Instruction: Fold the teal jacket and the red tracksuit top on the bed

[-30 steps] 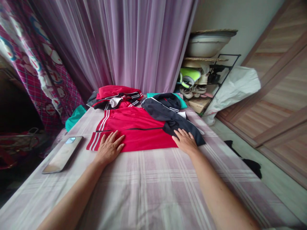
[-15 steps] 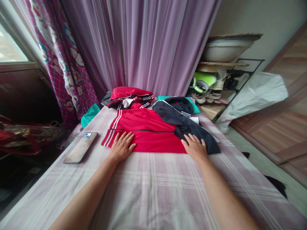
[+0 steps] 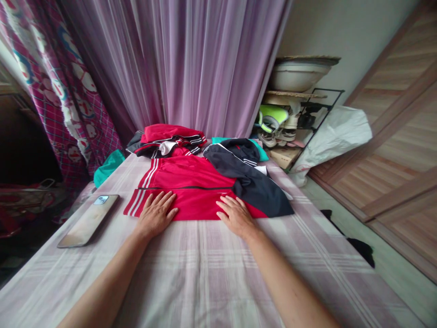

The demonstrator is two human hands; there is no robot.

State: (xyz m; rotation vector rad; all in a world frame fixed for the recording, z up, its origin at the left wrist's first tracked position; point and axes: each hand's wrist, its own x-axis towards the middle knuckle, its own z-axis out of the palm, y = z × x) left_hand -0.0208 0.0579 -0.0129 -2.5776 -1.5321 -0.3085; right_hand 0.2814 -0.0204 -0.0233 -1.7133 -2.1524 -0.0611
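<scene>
A red and dark navy track jacket (image 3: 194, 205) lies spread on the checked bed sheet (image 3: 191, 282), with white stripes at its left side and a dark zip line across it. My left hand (image 3: 157, 214) rests flat on the red cloth near those stripes, fingers apart. On the red part further right lies my right hand (image 3: 237, 216), also flat with its fingers spread. Beside it the navy sleeve (image 3: 262, 191) reaches over to the right. Neither hand grips the cloth.
A phone (image 3: 88, 221) lies face down to the left. Behind the jacket sit a pile of red and black clothes (image 3: 170, 139) and a teal cloth (image 3: 262, 152). A shoe rack (image 3: 307, 132) and a white bag (image 3: 336, 136) stand beyond the right edge.
My right hand has slid left across the red cloth, away from the navy sleeve. My left hand stays near the stripes. The camera view has turned slightly right.
</scene>
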